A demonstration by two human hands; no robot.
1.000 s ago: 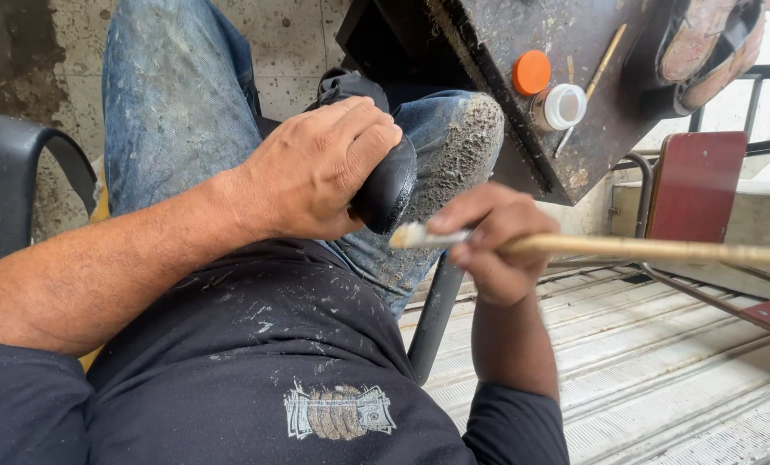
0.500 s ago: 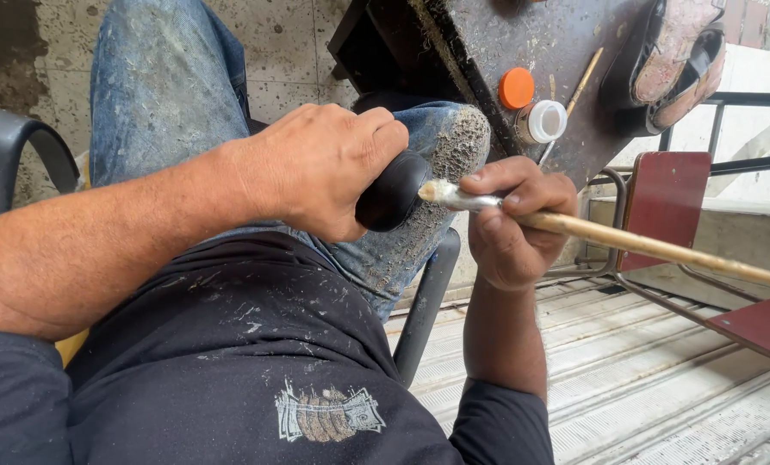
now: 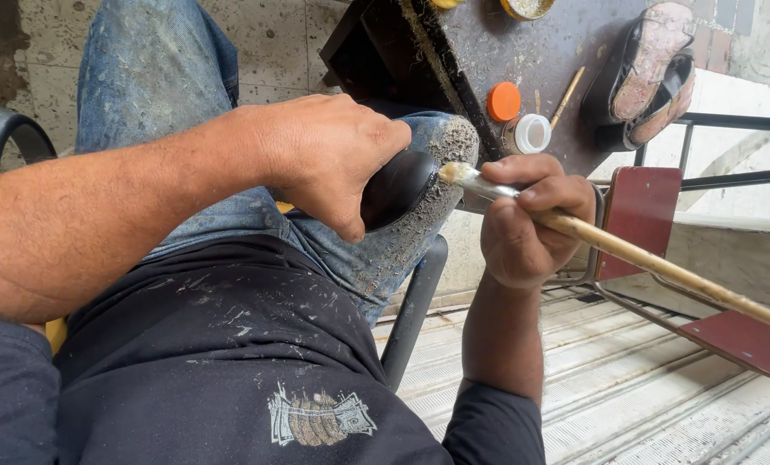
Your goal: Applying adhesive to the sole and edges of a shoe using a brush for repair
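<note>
Two hands at work over the lap. The left hand (image 3: 333,159) is wrapped over a rounded black shoe part (image 3: 398,185), fingers clamped around it, pinning it against the jeans-clad knee (image 3: 419,232). At its three o'clock, the right hand (image 3: 531,220) pinches a long wooden-handled brush (image 3: 626,251), bristle tip touching the black piece's edge. Up at one o'clock on the dark worktable (image 3: 531,60): an orange cap (image 3: 504,101), a small white jar (image 3: 531,133), and a worn shoe (image 3: 648,73).

Orange cap (image 3: 504,101) & white jar (image 3: 531,133) on dark bench (image 3: 523,52), worn shoes (image 3: 648,73) nr.
</note>
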